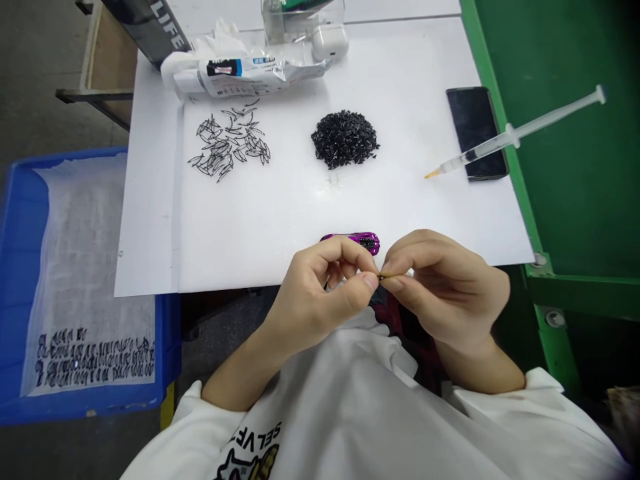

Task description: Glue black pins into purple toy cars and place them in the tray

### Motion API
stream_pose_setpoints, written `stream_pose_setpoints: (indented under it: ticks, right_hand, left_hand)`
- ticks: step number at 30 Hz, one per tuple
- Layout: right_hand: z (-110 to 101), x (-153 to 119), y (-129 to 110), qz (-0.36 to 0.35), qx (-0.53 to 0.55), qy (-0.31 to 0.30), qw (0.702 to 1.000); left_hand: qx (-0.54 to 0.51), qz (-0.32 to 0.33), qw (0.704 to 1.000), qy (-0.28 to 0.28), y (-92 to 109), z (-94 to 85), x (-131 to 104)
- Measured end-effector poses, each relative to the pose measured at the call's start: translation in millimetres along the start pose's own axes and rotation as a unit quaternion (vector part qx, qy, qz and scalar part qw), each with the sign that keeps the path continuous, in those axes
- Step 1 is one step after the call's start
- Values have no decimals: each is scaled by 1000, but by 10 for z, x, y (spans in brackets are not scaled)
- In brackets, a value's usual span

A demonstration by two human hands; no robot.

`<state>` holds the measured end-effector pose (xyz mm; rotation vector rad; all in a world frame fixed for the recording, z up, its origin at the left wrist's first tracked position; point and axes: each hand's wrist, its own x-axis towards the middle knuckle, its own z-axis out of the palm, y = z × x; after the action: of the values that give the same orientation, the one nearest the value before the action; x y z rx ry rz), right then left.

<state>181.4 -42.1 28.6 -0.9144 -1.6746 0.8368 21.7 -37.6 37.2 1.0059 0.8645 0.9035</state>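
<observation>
My left hand (325, 287) and my right hand (440, 287) meet at the front edge of the white table, fingertips nearly touching. Between their pinched tips is a tiny dark piece (381, 277), mostly hidden, so I cannot make out its kind. Just behind the fingers lies a shiny purple object (367, 241), partly covered by my left hand. Farther back sits a heap of small black pieces (345, 139). To its left, thin black curved loops (230, 143) are scattered. A syringe with a yellowish tip (487, 147) rests across a black phone (477, 130) at the right.
Along the back lie a white plastic package (250, 77), a white earbud case (330, 42) and a clear box (303, 20). A dark container (147, 30) stands back left. The blue tray (15, 267) at left holds rows of dark loops on white paper. A green frame (575, 293) borders the right.
</observation>
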Motion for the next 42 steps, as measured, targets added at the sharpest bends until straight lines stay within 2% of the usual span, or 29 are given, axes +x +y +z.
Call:
stream_pose_setpoints:
  ticks: [9,14,17,19,21,22,24,25,27,29,31,34,36,38,39,40,42]
  right_hand:
    - [18,-16,-15,-1,-17,-16,1000]
    - [-66,132,-29,38,-34,-65,997]
    - [-153,557,63,72,-87,-16,993]
    - [-203,1021,235,101,-158,31,982]
    - [-232,1552,494,141,-233,44,961]
    - [-238,1807,643,161,-254,48,953]
    - [-241,2223,941,228,-309,51,922]
    - [-240,2366,1075,264,-347,39,899]
    - [-243,2521,1281,296,-386,30,873]
    - [-259,2539,1382,297,-410,25,862]
    - [-279,2489,1368,284,-435,17,855]
    - [-232,2366,1157,229,-465,10,855]
    - [-96,2246,945,167,-468,1,868]
    - [121,2095,751,97,-440,-55,891]
    - [245,2016,680,67,-420,-104,899]
    - [367,1942,633,30,-403,-163,900]
    - [574,1829,609,-14,-405,-246,881]
  left_hand:
    - [-82,-15,996,-28,-77,1,8]
    - [-39,-4,999,0,-54,-127,34]
    - [106,64,990,69,-60,-284,102]
    - [256,128,950,128,-83,-385,172]
    - [372,167,902,140,-111,-455,236]
    - [404,174,888,134,-124,-477,258]
    - [425,177,879,126,-144,-497,274]
    - [426,178,878,127,-151,-500,269]
    - [426,185,876,129,-160,-498,246]
    - [421,191,878,123,-166,-495,223]
    - [413,194,881,125,-173,-493,215]
    - [410,199,880,130,-189,-495,224]
    - [409,205,880,130,-202,-497,231]
    - [406,207,880,130,-213,-498,233]
    - [406,208,880,129,-217,-499,232]
    - [407,208,880,129,-221,-499,231]
    - [413,211,877,128,-227,-499,227]
